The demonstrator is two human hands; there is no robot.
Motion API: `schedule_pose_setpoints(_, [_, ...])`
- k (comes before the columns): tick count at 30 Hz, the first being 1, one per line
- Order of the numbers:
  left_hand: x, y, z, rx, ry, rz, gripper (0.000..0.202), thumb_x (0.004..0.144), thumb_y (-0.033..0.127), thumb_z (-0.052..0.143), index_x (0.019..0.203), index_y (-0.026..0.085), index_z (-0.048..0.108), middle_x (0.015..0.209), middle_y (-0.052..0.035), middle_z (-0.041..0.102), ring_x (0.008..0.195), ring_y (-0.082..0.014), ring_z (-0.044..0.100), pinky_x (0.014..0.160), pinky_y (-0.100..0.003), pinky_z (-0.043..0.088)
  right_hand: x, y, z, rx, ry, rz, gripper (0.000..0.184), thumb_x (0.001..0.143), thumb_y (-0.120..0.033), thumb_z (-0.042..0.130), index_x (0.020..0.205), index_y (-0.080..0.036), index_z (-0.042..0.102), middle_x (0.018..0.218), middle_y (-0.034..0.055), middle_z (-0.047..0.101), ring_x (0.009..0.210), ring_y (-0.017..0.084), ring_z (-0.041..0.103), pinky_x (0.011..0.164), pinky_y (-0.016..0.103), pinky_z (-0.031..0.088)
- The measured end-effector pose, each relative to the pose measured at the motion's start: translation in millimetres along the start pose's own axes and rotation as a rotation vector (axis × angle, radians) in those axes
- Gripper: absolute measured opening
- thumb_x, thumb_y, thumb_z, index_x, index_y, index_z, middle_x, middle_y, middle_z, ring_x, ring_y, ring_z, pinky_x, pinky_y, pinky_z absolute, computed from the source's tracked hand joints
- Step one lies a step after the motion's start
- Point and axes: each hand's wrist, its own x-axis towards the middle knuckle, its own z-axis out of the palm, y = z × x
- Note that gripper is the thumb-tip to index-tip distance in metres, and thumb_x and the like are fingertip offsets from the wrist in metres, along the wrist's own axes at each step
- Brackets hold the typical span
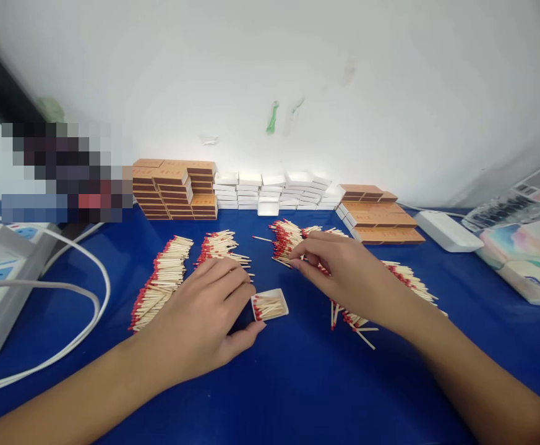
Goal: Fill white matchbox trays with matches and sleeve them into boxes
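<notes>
My left hand (205,315) rests on the blue table, fingers curled, its fingertips against the left side of a small white matchbox tray (270,305) that holds some red-tipped matches. My right hand (344,272) reaches over a long heap of loose matches (288,241), fingers pinched together at the heap; what they grip is too small to see. Two more rows of matches (165,278) (218,246) lie left of the tray, the nearer one partly under my left hand.
Along the wall stand stacks of orange matchbox sleeves (174,188) (378,216) and white inner trays (270,188). A white power strip (0,278) with cables lies at left. A white adapter (448,230) and tissue packs (524,253) sit at right.
</notes>
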Motion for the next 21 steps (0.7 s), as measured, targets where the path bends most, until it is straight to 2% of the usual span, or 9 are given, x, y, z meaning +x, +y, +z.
schedule_pose_setpoints(3, [0,1,-0.4,0.010,0.005,-0.001,0.022,0.102,0.034,0.068,0.109,0.013,0.072,0.104,-0.0109,0.072,0.110,-0.0315,0.065,0.100,-0.050,0.056,2,7,6,-0.078,-0.056,0.025,0.012,0.104,-0.021,0.064,0.100,-0.021,0.076,0.091,0.0049,0.071,0.085,0.022,0.068,0.073,0.032,0.046])
schedule_pose_setpoints(8, [0,3,-2.1,0.024,0.005,0.013,0.021,0.102,0.033,0.067,0.107,0.013,0.073,0.103,-0.0111,0.073,0.108,-0.0313,0.067,0.098,-0.051,0.057,4,2,16,-0.148,-0.100,0.047,0.013,0.103,-0.021,0.063,0.096,-0.020,0.073,0.093,0.0054,0.070,0.086,0.022,0.067,0.072,0.032,0.044])
schedule_pose_setpoints(14, [0,2,-0.8,0.020,0.007,0.008,0.022,0.102,0.033,0.067,0.107,0.013,0.073,0.103,-0.0111,0.072,0.108,-0.0311,0.066,0.098,-0.050,0.057,5,5,9,-0.193,-0.176,0.083,0.013,0.098,-0.017,0.063,0.087,-0.020,0.067,0.087,0.0037,0.067,0.075,0.019,0.061,0.065,0.030,0.039])
schedule_pose_setpoints(21, [0,3,-2.2,0.007,-0.006,0.009,0.022,0.102,0.033,0.068,0.107,0.012,0.073,0.102,-0.0113,0.072,0.108,-0.0322,0.066,0.098,-0.052,0.057,4,7,5,-0.235,-0.182,0.133,0.010,0.102,-0.022,0.061,0.100,-0.021,0.071,0.097,0.0070,0.071,0.081,0.022,0.065,0.069,0.033,0.041])
